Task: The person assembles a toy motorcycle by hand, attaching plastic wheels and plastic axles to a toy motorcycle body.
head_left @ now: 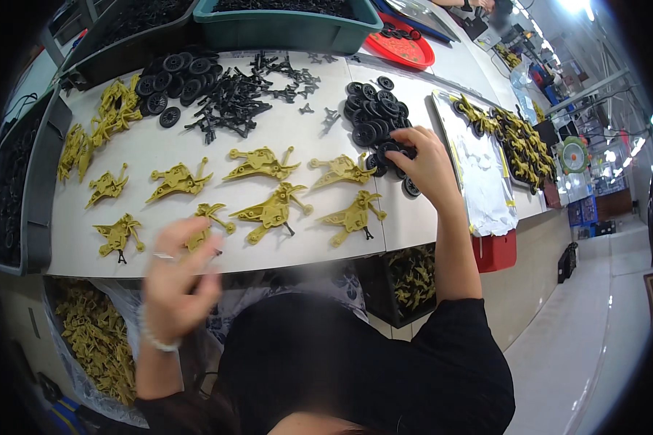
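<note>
At the right of the table my right hand reaches into a pile of black toy wheels. Its thumb and fingers close on a black wheel at the pile's near edge. My left hand, smeared by motion, is over the table's front edge and partly covers a yellow plastic motorbike-shaped half. Whether it holds anything does not show. Several more yellow halves lie in two rows, such as one large piece in the middle. Small black fork-like parts stick out from some near-row pieces.
Black forked parts and more wheels are heaped behind the rows, beside stacked yellow pieces. A teal bin, dark bins and a red tray line the back. Finished-looking yellow pieces with wheels lie at right.
</note>
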{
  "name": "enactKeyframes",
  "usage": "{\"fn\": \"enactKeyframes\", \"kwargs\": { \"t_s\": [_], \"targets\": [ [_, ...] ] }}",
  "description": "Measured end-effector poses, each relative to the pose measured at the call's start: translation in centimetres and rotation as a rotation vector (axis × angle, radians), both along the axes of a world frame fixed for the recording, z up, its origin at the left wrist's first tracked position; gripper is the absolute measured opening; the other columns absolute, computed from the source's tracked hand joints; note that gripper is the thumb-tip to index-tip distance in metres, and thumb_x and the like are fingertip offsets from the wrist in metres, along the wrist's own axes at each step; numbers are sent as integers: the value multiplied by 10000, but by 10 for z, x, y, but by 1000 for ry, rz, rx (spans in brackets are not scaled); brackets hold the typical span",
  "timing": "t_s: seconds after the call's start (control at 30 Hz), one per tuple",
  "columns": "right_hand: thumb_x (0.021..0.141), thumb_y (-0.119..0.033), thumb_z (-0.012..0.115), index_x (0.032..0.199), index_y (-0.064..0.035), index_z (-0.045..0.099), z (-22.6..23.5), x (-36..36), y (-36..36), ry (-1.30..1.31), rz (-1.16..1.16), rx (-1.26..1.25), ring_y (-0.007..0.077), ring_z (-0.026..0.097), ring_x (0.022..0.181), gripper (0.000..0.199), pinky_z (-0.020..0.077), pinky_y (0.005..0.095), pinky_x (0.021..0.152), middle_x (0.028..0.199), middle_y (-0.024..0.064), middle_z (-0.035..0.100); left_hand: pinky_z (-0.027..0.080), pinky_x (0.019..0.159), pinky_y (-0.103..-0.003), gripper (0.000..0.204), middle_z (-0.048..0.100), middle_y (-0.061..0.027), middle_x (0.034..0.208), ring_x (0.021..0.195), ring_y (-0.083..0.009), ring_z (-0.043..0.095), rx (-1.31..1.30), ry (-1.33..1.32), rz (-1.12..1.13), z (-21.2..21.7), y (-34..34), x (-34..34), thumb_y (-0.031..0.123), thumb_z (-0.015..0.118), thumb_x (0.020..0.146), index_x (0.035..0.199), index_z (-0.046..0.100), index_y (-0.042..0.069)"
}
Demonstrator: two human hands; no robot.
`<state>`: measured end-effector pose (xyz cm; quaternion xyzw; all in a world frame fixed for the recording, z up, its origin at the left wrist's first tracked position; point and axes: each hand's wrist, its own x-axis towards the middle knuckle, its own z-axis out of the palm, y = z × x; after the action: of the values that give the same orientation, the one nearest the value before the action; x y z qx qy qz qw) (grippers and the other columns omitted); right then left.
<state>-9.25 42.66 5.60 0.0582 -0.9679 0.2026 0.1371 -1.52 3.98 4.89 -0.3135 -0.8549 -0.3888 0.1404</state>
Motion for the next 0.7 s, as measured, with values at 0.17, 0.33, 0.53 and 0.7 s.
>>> {"fn": "enactKeyframes", "kwargs": {
  "t_s": [0.17,0.33,0.53,0.7],
  "targets": [
    [721,-131,751,1069,-22,667,-9,-37,-22,12,186,156,272,544,1014,374,450,365,904,1035,95,620,433,935,-489,405,601,-166,1147,1065,-349,568,-99,123,-115,-9,81,-8,85,734,722,1106,631,10],
    [712,-171,703,1039,-32,674,-14,-51,-12,30,292,310,270,544,997,357,451,375,867,1035,91,597,460,888,-445,357,615,-162,1104,1019,-350,572,-73,99,-11,-8,82,-24,69,717,739,1079,638,-7],
    [700,-161,685,1039,-21,670,-23,-58,-5,85,310,293,264,545,995,367,456,374,859,1033,93,593,502,809,-386,291,647,-159,1004,923,-324,611,-137,109,138,3,62,-47,54,714,754,1031,657,-17],
    [700,-132,662,1059,-15,664,-15,-56,-13,119,292,329,262,548,1002,377,450,370,860,1040,94,594,498,766,-363,248,670,-172,919,863,-301,626,-215,85,218,3,40,-102,68,690,772,997,668,-34]
  ]
}}
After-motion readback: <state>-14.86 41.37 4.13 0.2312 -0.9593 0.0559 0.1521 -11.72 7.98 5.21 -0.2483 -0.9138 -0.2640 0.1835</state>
